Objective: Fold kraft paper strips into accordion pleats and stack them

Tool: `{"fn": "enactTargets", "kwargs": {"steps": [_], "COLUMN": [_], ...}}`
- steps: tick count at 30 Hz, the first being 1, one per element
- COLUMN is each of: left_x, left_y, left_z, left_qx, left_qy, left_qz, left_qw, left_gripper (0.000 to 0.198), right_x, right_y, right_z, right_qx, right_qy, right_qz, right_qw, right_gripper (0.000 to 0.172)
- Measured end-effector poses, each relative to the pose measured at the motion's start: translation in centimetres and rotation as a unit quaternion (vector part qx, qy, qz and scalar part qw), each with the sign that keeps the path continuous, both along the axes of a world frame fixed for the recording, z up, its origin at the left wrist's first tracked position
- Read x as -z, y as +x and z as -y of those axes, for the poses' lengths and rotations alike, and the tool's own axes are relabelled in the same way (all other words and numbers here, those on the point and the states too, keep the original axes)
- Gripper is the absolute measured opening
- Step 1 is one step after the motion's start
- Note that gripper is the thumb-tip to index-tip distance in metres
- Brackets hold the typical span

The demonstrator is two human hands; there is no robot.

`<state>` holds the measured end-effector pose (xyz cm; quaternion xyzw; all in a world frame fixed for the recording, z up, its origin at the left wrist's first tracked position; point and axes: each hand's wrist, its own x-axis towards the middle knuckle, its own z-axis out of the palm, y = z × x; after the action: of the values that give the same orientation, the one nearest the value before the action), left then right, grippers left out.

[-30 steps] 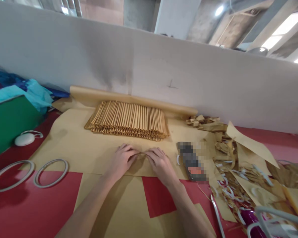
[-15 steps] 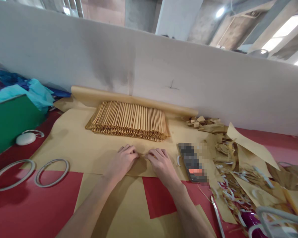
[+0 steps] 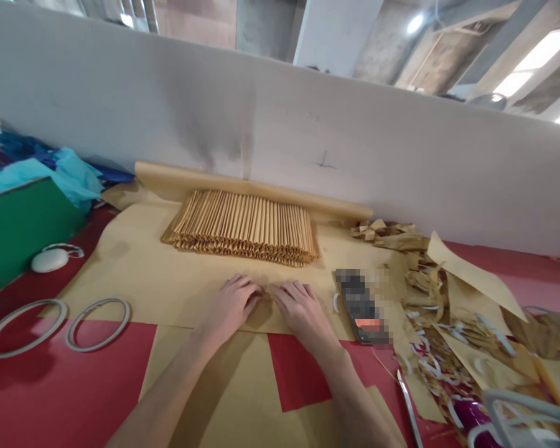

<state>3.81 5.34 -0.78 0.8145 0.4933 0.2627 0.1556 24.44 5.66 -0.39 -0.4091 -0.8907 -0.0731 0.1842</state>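
My left hand (image 3: 236, 303) and my right hand (image 3: 298, 305) are close together over a brown kraft paper sheet (image 3: 135, 274). Fingers of both hands are bent and closed on a small piece of brown paper (image 3: 267, 290) between them; its shape is mostly hidden. Just beyond the hands lies a pleated stack of brown paper (image 3: 247, 221), folded like an accordion, on the same sheet.
A roll of brown paper (image 3: 256, 190) lies along the white partition (image 3: 378, 143). To the right are a phone (image 3: 361, 305), paper scraps (image 3: 424, 280) and a metal blade-like tool (image 3: 409, 407). Two tape rings (image 3: 98, 302) and a white oval case (image 3: 50, 260) lie left.
Both hands stay in nearly the same place. The right fingers have shifted slightly left and lie flatter; the left fingers have moved a little. The surrounding things have not moved.
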Motion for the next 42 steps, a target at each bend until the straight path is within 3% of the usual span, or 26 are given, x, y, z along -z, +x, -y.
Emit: {"fn": "enactTargets", "kwargs": {"steps": [7, 11, 14, 17, 22, 25, 29, 32, 35, 38, 42], "left_x": [0.3, -0.6, -1.1, -0.9, 0.2, 0.2, -0.6, -1.0, -1.0, -0.7, -0.6], "left_y": [0.0, 0.2, 0.8, 1.7, 2.3, 2.1, 2.2, 2.6, 3.0, 3.2, 3.4], "left_z": [0.1, 0.4, 0.8, 1.0, 0.5, 0.2, 0.8, 1.4, 1.9, 2.0, 1.8], "left_qx": [-0.044, -0.106, -0.105, -0.073, -0.098, -0.064, -0.012, 0.005, 0.002, -0.005, 0.035], "left_qy": [0.036, 0.081, -0.02, -0.131, -0.176, -0.23, -0.3, -0.329, -0.348, -0.371, -0.371], "left_qz": [0.009, 0.103, 0.207, 0.299, 0.394, 0.434, 0.472, 0.466, 0.451, 0.47, 0.497], "left_qw": [0.998, 0.986, 0.972, 0.942, 0.897, 0.869, 0.829, 0.821, 0.822, 0.801, 0.784], "left_gripper": [0.015, 0.011, 0.025, 0.029, 0.04, 0.042, 0.042, 0.047, 0.047, 0.048, 0.046], "right_x": [-0.1, -0.1, -0.2, -0.4, -0.7, -0.6, -0.3, -0.2, -0.2, 0.0, 0.5], "right_y": [-0.4, -0.6, -1.1, -1.8, -2.6, -2.6, -2.4, -2.2, -2.2, -2.2, -2.1], "right_z": [0.4, 0.5, 0.8, 1.3, 1.9, 1.8, 1.1, 0.6, 0.5, 0.4, 0.3], "right_qx": [0.012, 0.074, 0.108, 0.074, -0.009, -0.002, 0.073, 0.045, 0.023, 0.024, 0.036], "right_qy": [0.007, 0.046, 0.069, 0.067, -0.023, -0.106, -0.227, -0.294, -0.32, -0.349, -0.344], "right_qz": [-0.015, -0.081, -0.127, -0.122, -0.161, -0.299, -0.504, -0.571, -0.576, -0.579, -0.597], "right_qw": [1.0, 0.993, 0.984, 0.988, 0.987, 0.948, 0.83, 0.766, 0.752, 0.736, 0.724], "right_gripper": [0.013, 0.018, 0.016, 0.014, 0.017, 0.018, 0.029, 0.034, 0.035, 0.036, 0.038]}}
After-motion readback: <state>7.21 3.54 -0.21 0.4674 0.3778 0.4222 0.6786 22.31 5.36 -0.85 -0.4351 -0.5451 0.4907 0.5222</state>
